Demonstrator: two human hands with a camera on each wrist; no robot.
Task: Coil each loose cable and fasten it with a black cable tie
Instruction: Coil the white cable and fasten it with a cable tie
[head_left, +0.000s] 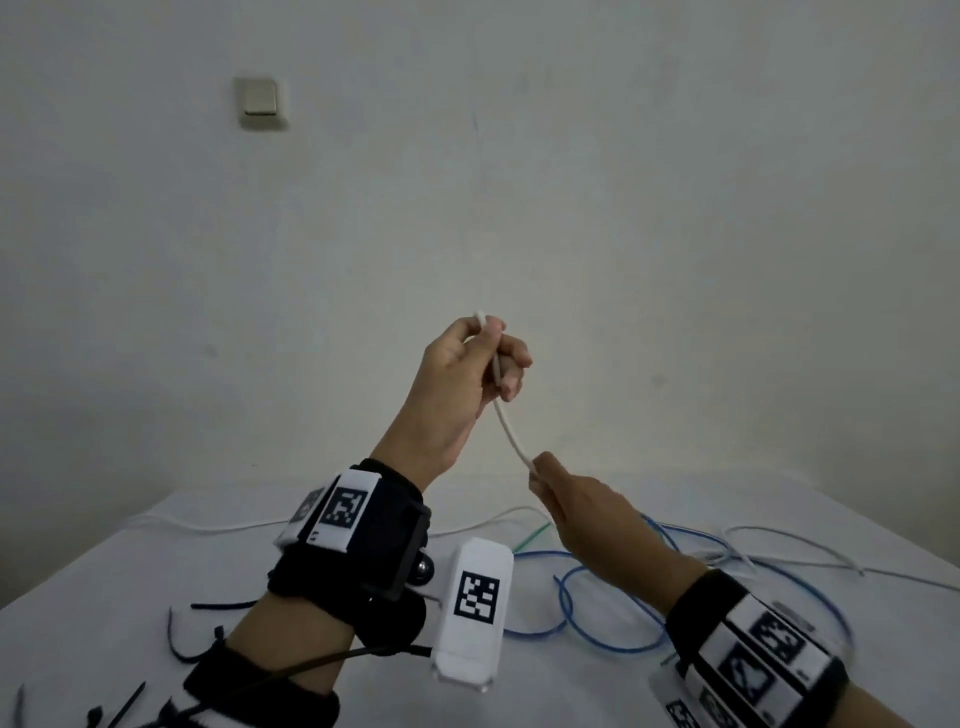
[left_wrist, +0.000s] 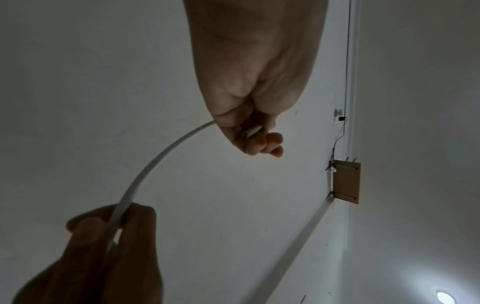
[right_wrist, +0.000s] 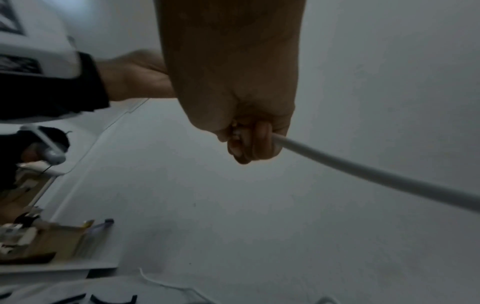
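Observation:
A white cable (head_left: 508, 423) runs taut through the air between both hands, above the table. My left hand (head_left: 493, 353) is raised and grips the cable near its end, whose tip pokes out above the fist. Lower and to the right, my right hand (head_left: 537, 470) pinches the same cable. The left wrist view has the left hand (left_wrist: 255, 135) curled round the cable (left_wrist: 155, 164), which arcs down to the right hand (left_wrist: 114, 224). In the right wrist view the right hand (right_wrist: 249, 142) holds the cable (right_wrist: 363, 174). Black cable ties (head_left: 179, 644) lie on the table at the lower left.
Loose blue cables (head_left: 597, 587), a green cable (head_left: 530, 538) and more white cable (head_left: 779, 551) lie tangled on the white table (head_left: 130, 571) under my right arm. A plain wall with a light switch (head_left: 258, 98) stands behind. Black ties (right_wrist: 111, 298) also show at the right wrist view's bottom edge.

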